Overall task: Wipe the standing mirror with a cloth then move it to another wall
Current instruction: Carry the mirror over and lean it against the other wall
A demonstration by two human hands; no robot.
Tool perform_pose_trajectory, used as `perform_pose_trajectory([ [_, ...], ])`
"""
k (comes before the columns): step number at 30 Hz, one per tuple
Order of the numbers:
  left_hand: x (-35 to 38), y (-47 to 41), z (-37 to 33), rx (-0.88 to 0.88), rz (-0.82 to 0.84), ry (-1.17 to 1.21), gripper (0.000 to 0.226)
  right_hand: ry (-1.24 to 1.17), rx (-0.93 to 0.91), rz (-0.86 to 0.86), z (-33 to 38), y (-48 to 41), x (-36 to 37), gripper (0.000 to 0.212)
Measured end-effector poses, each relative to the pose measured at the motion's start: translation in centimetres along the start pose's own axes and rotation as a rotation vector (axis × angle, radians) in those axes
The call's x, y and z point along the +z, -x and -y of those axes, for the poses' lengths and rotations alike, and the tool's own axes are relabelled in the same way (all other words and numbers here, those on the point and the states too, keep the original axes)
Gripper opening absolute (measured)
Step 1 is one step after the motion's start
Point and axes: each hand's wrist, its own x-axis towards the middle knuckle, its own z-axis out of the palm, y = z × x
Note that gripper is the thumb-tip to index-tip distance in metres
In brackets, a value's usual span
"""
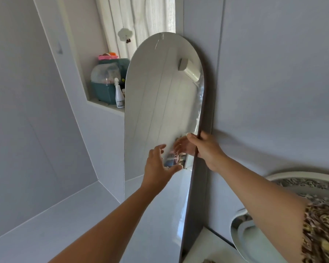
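Observation:
A tall standing mirror (160,95) with a rounded top leans against the pale wall, its dark back edge on the right. My right hand (205,149) grips that right edge at mid height, fingers curled over the front of the glass. In front of the glass, my left hand (158,164) is spread with fingers apart and holds nothing; whether it touches the surface I cannot tell. The glass reflects both hands. No cloth is in view.
A window ledge (106,106) behind the mirror's left side holds a teal container (104,92) and a white spray bottle (119,95). White curtains (141,18) hang above. A round white basin (254,242) sits low on the right. Pale floor (46,224) spreads to the left.

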Motion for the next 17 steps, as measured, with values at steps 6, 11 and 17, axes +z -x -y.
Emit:
perform_pose_trajectory([
  [6,-0.6,0.8,0.8,0.072,0.003,-0.094,0.101,0.034,0.027,0.151,2.5,1.3,2.5,0.012],
  [11,-3.3,2.6,1.5,0.078,-0.096,-0.167,0.107,0.083,0.026,0.221,3.4,1.8,7.5,0.024],
  [17,-9.2,3.4,4.2,0.004,-0.224,-0.180,0.082,0.297,-0.153,0.263,4.5,2.5,16.1,0.057],
])
